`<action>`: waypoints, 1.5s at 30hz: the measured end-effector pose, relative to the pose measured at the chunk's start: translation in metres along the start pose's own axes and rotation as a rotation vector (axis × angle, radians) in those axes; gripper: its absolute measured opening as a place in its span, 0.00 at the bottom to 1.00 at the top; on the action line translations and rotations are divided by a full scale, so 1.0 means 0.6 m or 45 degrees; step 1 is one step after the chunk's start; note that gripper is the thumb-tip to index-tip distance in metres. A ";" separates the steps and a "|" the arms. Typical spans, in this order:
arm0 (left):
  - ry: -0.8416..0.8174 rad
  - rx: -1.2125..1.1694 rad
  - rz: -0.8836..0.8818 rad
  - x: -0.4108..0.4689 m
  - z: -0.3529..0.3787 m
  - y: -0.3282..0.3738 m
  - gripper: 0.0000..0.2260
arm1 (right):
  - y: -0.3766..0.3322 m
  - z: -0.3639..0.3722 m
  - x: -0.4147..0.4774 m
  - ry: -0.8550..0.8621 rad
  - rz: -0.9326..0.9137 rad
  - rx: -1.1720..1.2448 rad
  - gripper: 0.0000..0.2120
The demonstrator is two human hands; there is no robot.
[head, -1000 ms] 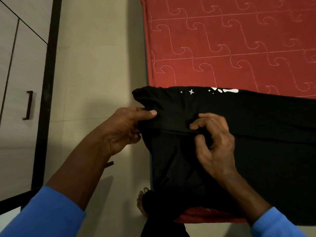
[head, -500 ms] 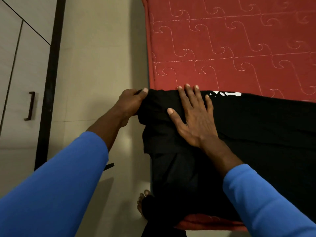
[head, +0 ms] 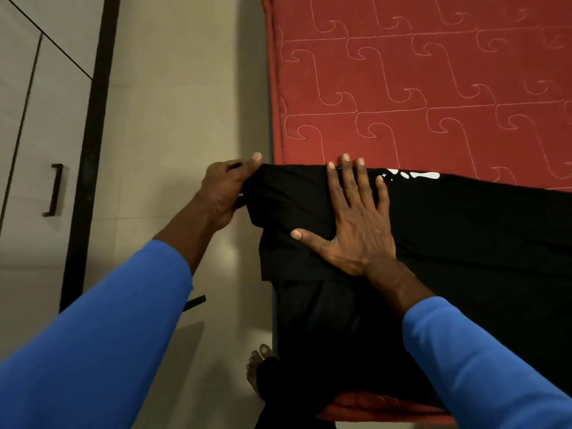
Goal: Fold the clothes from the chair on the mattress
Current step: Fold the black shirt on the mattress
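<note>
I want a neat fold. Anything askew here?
The black garment hangs past the side edge of the red mattress, where the left hand grips it; the right hand presses it flat. Nothing looks damaged.

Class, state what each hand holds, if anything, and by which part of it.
The left hand grips the black garment by its left end, beside the mattress edge. The right hand holds nothing: it lies flat, fingers spread, pressing the garment.

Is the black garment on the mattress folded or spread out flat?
Partly folded: the black garment has a layer doubled over, edge showing below the flat right hand; left hand grips its corner.
</note>
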State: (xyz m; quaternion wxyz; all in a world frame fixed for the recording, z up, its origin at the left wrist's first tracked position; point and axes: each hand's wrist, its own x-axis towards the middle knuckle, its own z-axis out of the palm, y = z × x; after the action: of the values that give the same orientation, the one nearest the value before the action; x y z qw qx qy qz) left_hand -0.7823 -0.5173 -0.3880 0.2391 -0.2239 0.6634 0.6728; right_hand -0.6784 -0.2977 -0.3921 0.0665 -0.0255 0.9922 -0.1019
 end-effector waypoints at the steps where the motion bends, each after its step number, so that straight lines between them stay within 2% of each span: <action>1: 0.045 0.011 0.048 0.001 -0.005 0.005 0.13 | 0.000 0.000 0.000 0.004 0.003 -0.001 0.56; 3: 0.061 -0.042 0.086 0.003 -0.007 0.007 0.13 | -0.001 0.000 0.000 0.018 0.006 -0.001 0.54; 5: 0.013 -0.167 0.006 0.000 0.004 0.000 0.16 | -0.001 0.001 0.000 0.037 0.009 0.003 0.53; 8: -0.213 -0.366 -0.157 -0.015 0.010 -0.018 0.28 | -0.001 0.003 -0.001 0.049 0.008 0.009 0.52; 12: -0.372 -0.271 -0.222 -0.027 -0.012 -0.028 0.20 | 0.000 0.003 0.000 0.050 0.005 0.020 0.50; 14: -0.257 -0.240 -0.176 -0.022 -0.022 -0.027 0.16 | 0.001 0.002 -0.001 0.045 -0.004 0.018 0.49; 16: 0.016 -0.125 -0.086 -0.012 -0.029 -0.023 0.11 | 0.001 0.003 -0.001 0.047 -0.009 0.016 0.48; 18: 0.289 0.140 0.011 -0.009 -0.033 -0.027 0.11 | 0.002 0.004 -0.001 0.051 -0.014 0.011 0.47; 20: 0.464 0.236 0.032 -0.035 -0.029 -0.033 0.12 | 0.003 0.002 -0.002 0.068 -0.018 0.043 0.46; 22: 0.384 0.183 -0.109 -0.088 -0.016 -0.041 0.15 | 0.001 -0.006 -0.009 0.138 -0.042 0.155 0.41; 25: 0.015 0.246 -0.383 -0.163 -0.001 -0.066 0.19 | -0.009 -0.033 -0.042 0.343 -0.129 0.321 0.33; 27: -0.114 0.224 -0.408 -0.193 -0.002 -0.083 0.17 | -0.018 -0.050 -0.077 0.397 -0.163 0.332 0.27; 29: -0.083 0.217 -0.360 -0.209 -0.005 -0.089 0.13 | -0.023 -0.056 -0.117 0.310 -0.198 0.310 0.25; 32: 0.092 0.273 -0.204 -0.226 -0.006 -0.095 0.08 | -0.016 -0.044 -0.167 0.104 -0.239 0.232 0.26; 33: 0.141 0.257 -0.178 -0.232 -0.006 -0.097 0.11 | -0.013 -0.037 -0.178 0.064 -0.240 0.203 0.26; 35: 0.190 0.197 -0.177 -0.241 -0.006 -0.099 0.20 | -0.008 -0.026 -0.188 0.083 -0.235 0.202 0.22; 37: 0.223 0.194 -0.153 -0.247 -0.009 -0.096 0.22 | -0.005 -0.023 -0.188 0.156 -0.246 0.228 0.16; 41: 0.190 0.312 -0.099 -0.258 -0.025 -0.073 0.16 | 0.002 -0.035 -0.187 0.271 -0.232 0.318 0.11; 45: 0.119 0.198 -0.245 -0.261 -0.025 -0.062 0.07 | 0.008 -0.042 -0.187 0.239 -0.207 0.315 0.09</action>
State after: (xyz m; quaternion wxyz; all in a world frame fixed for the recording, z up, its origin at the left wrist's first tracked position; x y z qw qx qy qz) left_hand -0.6369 -0.5357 -0.3206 0.2879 -0.2982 0.6994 0.5823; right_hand -0.5707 -0.2810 -0.3544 -0.0323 -0.0875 0.9687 -0.2301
